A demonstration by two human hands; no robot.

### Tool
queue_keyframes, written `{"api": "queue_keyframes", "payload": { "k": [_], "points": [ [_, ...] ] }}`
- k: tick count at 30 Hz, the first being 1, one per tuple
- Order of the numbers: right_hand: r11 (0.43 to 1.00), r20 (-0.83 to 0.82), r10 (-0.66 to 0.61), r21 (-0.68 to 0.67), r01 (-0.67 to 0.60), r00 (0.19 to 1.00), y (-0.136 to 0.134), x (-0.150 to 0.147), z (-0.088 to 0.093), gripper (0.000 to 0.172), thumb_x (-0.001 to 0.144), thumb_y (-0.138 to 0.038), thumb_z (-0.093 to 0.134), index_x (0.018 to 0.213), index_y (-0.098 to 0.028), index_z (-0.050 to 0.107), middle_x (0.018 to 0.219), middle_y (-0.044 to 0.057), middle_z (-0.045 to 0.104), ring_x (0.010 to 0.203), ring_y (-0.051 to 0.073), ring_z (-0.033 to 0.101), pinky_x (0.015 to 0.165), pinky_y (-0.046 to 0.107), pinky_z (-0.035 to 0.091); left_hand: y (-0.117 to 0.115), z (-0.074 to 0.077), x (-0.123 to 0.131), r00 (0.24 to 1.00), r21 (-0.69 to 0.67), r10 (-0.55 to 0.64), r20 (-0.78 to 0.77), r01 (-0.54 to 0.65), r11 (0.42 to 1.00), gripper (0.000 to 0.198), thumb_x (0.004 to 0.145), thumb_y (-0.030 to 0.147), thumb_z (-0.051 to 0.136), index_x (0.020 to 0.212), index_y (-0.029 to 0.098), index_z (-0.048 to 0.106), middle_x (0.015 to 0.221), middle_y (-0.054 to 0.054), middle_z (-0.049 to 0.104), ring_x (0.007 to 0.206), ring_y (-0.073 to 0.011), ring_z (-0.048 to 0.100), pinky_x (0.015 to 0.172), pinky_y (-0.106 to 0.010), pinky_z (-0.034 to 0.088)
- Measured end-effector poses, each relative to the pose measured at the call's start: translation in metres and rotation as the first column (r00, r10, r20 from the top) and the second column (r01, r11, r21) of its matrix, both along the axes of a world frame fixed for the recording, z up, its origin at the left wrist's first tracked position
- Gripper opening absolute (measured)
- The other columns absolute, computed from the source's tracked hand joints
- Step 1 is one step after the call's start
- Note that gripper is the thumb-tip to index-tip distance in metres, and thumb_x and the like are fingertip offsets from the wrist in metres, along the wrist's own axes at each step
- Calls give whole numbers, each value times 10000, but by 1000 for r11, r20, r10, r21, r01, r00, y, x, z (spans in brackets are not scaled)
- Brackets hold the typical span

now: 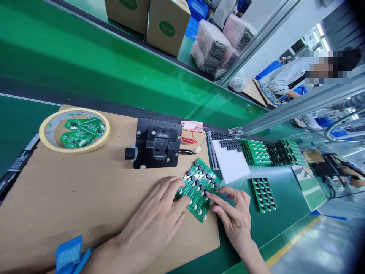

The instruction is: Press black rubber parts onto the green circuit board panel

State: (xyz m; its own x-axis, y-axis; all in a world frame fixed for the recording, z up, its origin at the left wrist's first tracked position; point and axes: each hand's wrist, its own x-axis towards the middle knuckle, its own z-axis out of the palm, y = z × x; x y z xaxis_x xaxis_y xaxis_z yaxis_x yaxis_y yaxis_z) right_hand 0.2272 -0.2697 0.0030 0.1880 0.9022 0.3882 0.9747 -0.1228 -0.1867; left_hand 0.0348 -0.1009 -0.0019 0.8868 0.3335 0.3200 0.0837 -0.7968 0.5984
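A green circuit board panel (196,192) lies tilted on the cardboard, carrying several black round components and small white connectors. My left hand (159,213) holds its left edge, fingers bent and thumb near the board's surface. At the right edge is my right hand (235,215), fingers bent around that side. Its index fingertip rests on a black round component (207,193), with the thumb lower at the border. Just behind the panel stands a black test fixture (158,142) with a red clip lead (188,140) and a black clip lead (187,152) beside it.
A tape roll (42,139) encircles small green boards (82,131) at left. To the right are a white foam sheet (231,161), black round parts (230,144), stacked panels (256,152) and another panel (262,195). Cartons (168,26) stand on the shelf. A person (291,74) sits beyond the frame post.
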Motion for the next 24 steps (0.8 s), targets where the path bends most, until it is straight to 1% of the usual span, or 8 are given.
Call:
{"api": "queue_keyframes", "payload": {
  "k": [4,7,10,12,13,17,21,24],
  "points": [
    [999,27,-34,23,34,999,-1,0,-3,239,1048,-316,511,1128,-340,735,1046,51,582,885,231,489,790,397,336,0,1,-1,1000,18,0,1,0,1000,139,832,68,581,924,174,583,1182,-138,553,1106,-337,572,860,-559,586],
    [997,-31,-53,56,55,998,-1,0,-4,210,1039,-259,532,1138,-311,711,995,42,597,871,217,513,790,386,366,1,1,-2,1000,31,-5,-2,5,1000,143,857,79,539,955,173,586,1182,-143,550,1093,-338,578,842,-564,591],
    [960,-207,-221,127,250,953,-9,-1,-6,96,1018,-256,566,1076,-232,639,921,34,592,814,196,530,734,339,413,3,0,-1,1000,47,-23,1,23,999,165,868,64,494,964,162,586,1178,-157,542,1090,-345,576,826,-575,591],
    [922,-319,-327,101,375,890,-16,-3,-8,93,1010,-306,572,1015,-215,593,901,36,584,767,190,526,674,311,432,4,0,0,1000,47,-31,6,30,998,167,866,57,491,958,158,586,1178,-162,535,1093,-349,571,823,-579,589],
    [918,-354,-347,61,391,869,-20,-4,-9,121,1008,-333,568,1003,-214,586,907,41,584,763,192,532,657,304,441,4,0,1,999,46,-32,13,31,998,164,864,57,493,954,158,586,1173,-161,533,1089,-351,570,815,-580,590],
    [954,-394,-298,-90,286,870,-27,-5,-13,158,1000,-360,573,1044,-224,638,984,67,602,879,217,579,679,308,477,3,1,2,999,35,-34,26,33,999,163,861,50,491,941,159,582,1149,-155,530,1064,-345,570,790,-574,593],
    [966,-412,-257,-92,241,874,-25,0,-13,126,990,-329,589,980,-239,677,939,50,608,864,208,588,683,304,471,3,1,1,999,40,-43,5,43,998,157,862,47,491,930,155,584,1143,-157,527,1072,-339,565,805,-552,587],
    [965,-486,-254,-70,252,836,-18,2,-4,133,967,-336,624,909,-231,682,896,39,616,795,188,579,633,274,459,3,0,0,1000,56,-25,6,24,998,141,887,73,484,931,154,590,1144,-163,542,1073,-341,570,813,-542,575]
  ]
}}
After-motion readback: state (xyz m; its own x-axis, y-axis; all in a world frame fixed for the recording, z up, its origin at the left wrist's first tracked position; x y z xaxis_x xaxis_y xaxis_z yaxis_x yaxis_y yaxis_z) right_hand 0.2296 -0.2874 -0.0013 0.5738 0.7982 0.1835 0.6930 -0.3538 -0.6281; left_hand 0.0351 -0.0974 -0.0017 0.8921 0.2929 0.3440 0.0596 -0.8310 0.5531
